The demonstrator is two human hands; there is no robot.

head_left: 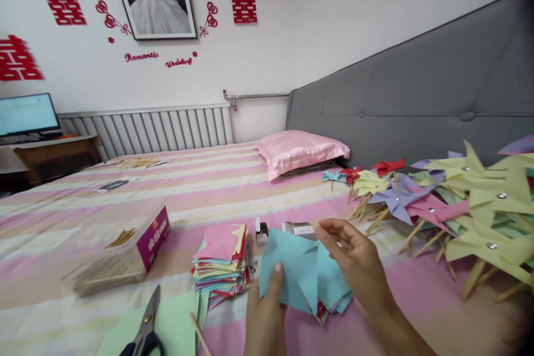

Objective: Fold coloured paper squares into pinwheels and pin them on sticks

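My left hand (267, 308) grips a light blue paper square (290, 267), its thumb pressed on the front; slits run in from the square's corners. My right hand (354, 261) is just to the right, thumb and index tips close together and the other fingers curled; anything between them is too small to make out. Beneath it lies a second pile of paper squares (331, 281), blue on top. Left of my hands stands a tall stack of coloured paper squares (221, 264). Behind the held square are a small open box (261, 232) and a grey-white box (300, 229).
Scissors (147, 325) lie on green paper (177, 317), near a wooden stick (200, 334). A clear plastic box (137, 256) holds thin sticks at left. Many finished paper pinwheels (431, 210) crowd the right side. A pink pillow (300, 150) rests by the grey headboard (417, 83).
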